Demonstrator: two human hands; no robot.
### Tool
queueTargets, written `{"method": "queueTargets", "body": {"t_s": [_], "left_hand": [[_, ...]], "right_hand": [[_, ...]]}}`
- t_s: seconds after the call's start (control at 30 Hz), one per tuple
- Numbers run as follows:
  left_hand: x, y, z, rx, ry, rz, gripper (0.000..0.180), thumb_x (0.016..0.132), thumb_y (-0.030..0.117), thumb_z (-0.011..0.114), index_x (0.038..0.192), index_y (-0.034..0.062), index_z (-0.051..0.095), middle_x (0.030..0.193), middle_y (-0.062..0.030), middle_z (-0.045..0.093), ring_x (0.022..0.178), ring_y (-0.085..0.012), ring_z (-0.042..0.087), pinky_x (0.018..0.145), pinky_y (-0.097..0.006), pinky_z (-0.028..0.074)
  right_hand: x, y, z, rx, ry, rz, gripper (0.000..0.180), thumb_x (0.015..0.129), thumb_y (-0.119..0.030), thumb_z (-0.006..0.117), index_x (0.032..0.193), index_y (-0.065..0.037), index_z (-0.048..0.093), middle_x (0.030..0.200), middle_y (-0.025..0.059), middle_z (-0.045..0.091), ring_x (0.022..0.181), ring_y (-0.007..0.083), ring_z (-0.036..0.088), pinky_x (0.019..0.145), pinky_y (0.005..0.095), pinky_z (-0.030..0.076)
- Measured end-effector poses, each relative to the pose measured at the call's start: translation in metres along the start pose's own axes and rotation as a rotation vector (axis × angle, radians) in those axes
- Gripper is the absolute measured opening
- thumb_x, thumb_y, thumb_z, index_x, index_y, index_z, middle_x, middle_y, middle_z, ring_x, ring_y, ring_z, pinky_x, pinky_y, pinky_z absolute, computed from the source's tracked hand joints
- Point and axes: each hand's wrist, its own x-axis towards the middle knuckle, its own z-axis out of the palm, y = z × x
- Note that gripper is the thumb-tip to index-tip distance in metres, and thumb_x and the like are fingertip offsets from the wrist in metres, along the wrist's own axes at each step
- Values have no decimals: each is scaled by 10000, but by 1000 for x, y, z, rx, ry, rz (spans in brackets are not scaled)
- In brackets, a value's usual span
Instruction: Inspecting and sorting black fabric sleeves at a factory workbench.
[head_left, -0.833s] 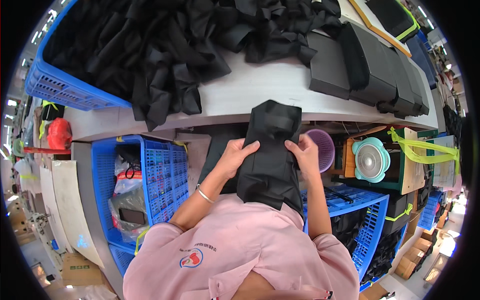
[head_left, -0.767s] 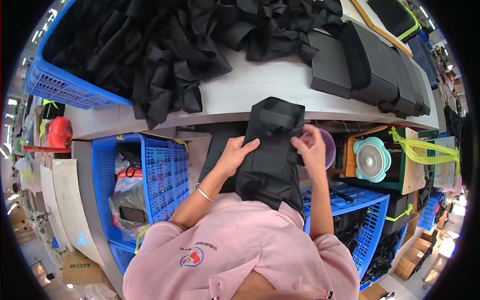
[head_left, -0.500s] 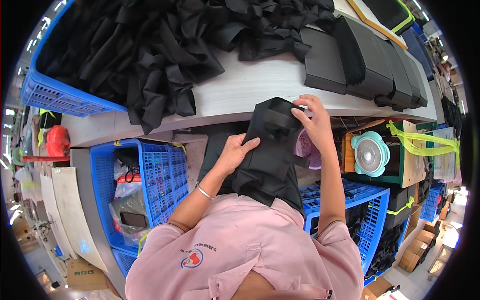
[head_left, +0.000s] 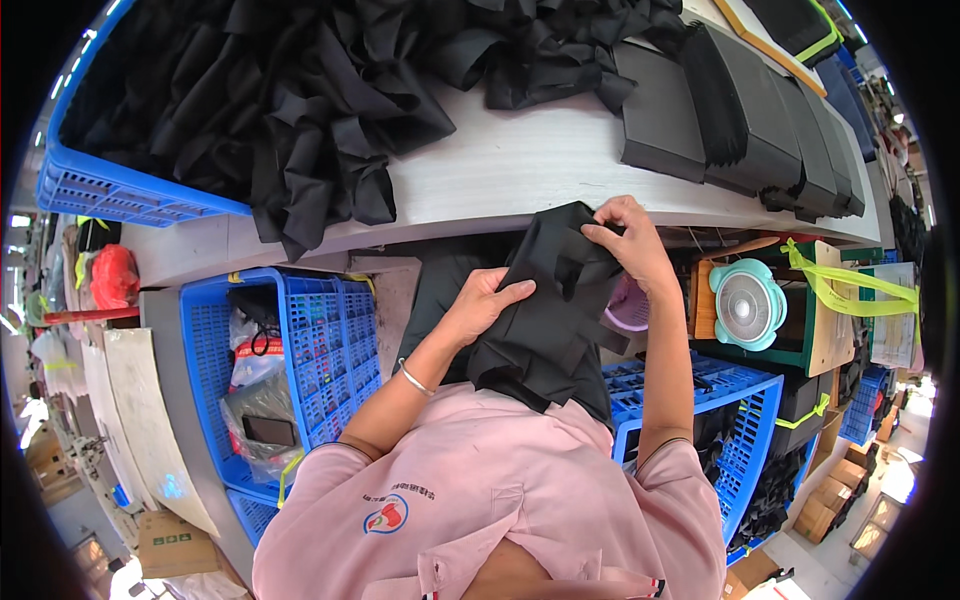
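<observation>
A black fabric piece (head_left: 540, 320) with loose flaps or straps lies over my lap, just below the edge of the work table. My left hand (head_left: 485, 303) grips its left side, the thumb lying on top of the cloth. At the upper right corner, my right hand (head_left: 632, 243) pinches the fabric's edge between thumb and fingers. Between the hands the cloth is bunched into a raised fold, and the fingers under it are hidden.
Loose black fabric pieces (head_left: 330, 100) spill from a blue crate (head_left: 130, 185) onto the white table (head_left: 510, 155). Black stacks (head_left: 660, 115) stand at the table's right. Blue crates (head_left: 335, 350) flank my lap, and a small turquoise fan (head_left: 747, 306) sits at right.
My right fingers, more spread before, have closed on the fabric's edge, and that hand has shifted slightly right and down. The cloth's upper part is now folded over more. My left hand keeps its hold.
</observation>
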Motion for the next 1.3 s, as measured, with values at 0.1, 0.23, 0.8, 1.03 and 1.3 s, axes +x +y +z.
{"method": "queueTargets", "body": {"t_s": [0.1, 0.23, 0.8, 1.03, 1.3], "left_hand": [[2, 10, 0, 72, -44, 18, 242, 938, 207, 687, 1029, -16, 707, 904, -8, 700, 769, -60, 628, 708, -218, 529], [7, 12, -5, 74, -69, 41, 257, 952, 216, 668, 1054, -17, 706, 910, 2, 699, 786, -55, 624, 724, -218, 523], [-69, -82, -46, -20, 297, -178, 142, 854, 88, 764, 949, -5, 715, 858, -38, 698, 599, -91, 578, 551, -229, 475], [-63, -85, -39, -30, 389, -117, 85, 847, 80, 767, 848, 9, 719, 774, -28, 688, 522, -83, 543, 471, -219, 430], [-61, -81, -36, 35, 393, -111, 102, 826, 88, 787, 818, 9, 722, 734, -16, 678, 529, -75, 549, 482, -208, 432]], "right_hand": [[2, 6, -13, 163, -10, -73, 228, 748, -148, 785, 835, -32, 609, 930, 41, 600, 803, 158, 547, 781, 278, 440], [7, 5, -21, 424, -140, 261, 172, 776, -101, 762, 777, -72, 592, 780, -44, 568, 734, 58, 491, 693, 207, 391], [-13, 55, 16, 725, 192, 479, 92, 846, -76, 737, 847, -18, 666, 773, 5, 650, 669, 76, 569, 641, 213, 460], [-27, 55, 9, 771, 248, 434, 85, 835, -43, 734, 879, 12, 685, 793, 23, 670, 686, 80, 595, 632, 204, 471], [-30, 82, 26, 401, 427, 381, 138, 832, -105, 748, 837, 17, 684, 741, 24, 673, 672, 84, 578, 647, 243, 464]]}}
